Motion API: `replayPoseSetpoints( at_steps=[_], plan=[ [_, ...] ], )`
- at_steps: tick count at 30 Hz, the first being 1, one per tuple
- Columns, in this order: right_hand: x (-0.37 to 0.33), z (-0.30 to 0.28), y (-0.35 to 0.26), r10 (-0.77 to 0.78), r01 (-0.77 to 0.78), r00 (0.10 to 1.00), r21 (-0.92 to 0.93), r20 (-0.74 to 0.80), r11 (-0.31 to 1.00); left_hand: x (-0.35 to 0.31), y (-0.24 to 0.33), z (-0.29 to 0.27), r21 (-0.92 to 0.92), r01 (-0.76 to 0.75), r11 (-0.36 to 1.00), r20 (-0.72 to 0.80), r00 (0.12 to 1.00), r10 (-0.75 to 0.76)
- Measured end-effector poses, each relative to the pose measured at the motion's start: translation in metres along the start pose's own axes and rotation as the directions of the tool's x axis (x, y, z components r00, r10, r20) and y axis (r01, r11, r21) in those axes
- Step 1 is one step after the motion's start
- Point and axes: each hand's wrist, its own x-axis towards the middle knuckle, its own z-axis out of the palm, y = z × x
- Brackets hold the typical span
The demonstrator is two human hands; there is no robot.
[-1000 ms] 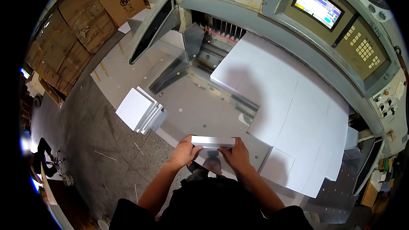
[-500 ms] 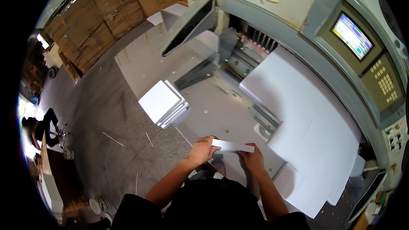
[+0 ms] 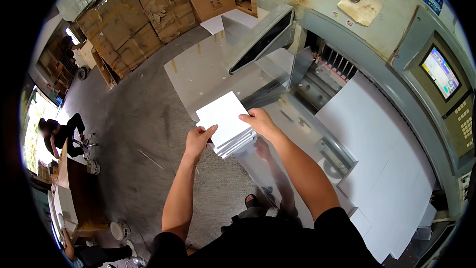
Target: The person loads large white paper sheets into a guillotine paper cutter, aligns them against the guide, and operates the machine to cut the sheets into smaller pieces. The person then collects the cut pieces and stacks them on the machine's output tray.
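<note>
A stack of square white paper sheets (image 3: 223,114) lies on top of a pile of similar paper stacks (image 3: 233,144) at the near left edge of the metal machine table (image 3: 198,79). My left hand (image 3: 199,140) grips its near left side, thumb resting on the top sheet and fingers down along the edge. On the opposite side my right hand (image 3: 260,122) is closed on the right edge, thumb on top. The lower stacks sit slightly askew and show their edges.
A large pile of white sheets (image 3: 382,168) covers the right of the table, beside a grey cutting machine with a screen (image 3: 441,72) and keypad. Cardboard boxes (image 3: 163,15) stand behind. Two other people (image 3: 62,131) are at the far left by a brown table.
Both hands have moved forward and left with the paper stack, from close to my body onto the pile at the table's edge. The view has shifted left.
</note>
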Motion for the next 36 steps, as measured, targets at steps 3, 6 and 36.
replayPoseSetpoints(
  at_steps=[3,6,36],
  plan=[
    [0.025,0.022,0.014,0.056,-0.055,0.998,-0.088,0.01,0.995,0.019,-0.023,-0.011,-0.013,0.036,0.999,-0.008,0.999,-0.036],
    [0.025,0.023,0.04,0.11,-0.106,0.994,0.135,-0.022,0.985,0.028,-0.027,-0.004,0.06,0.071,0.996,0.041,0.996,-0.073],
    [-0.35,-0.048,0.112,-0.114,-0.17,0.925,-0.663,-0.363,0.729,-0.167,-0.098,0.152,0.303,0.287,0.909,0.678,0.605,-0.417]
  ],
)
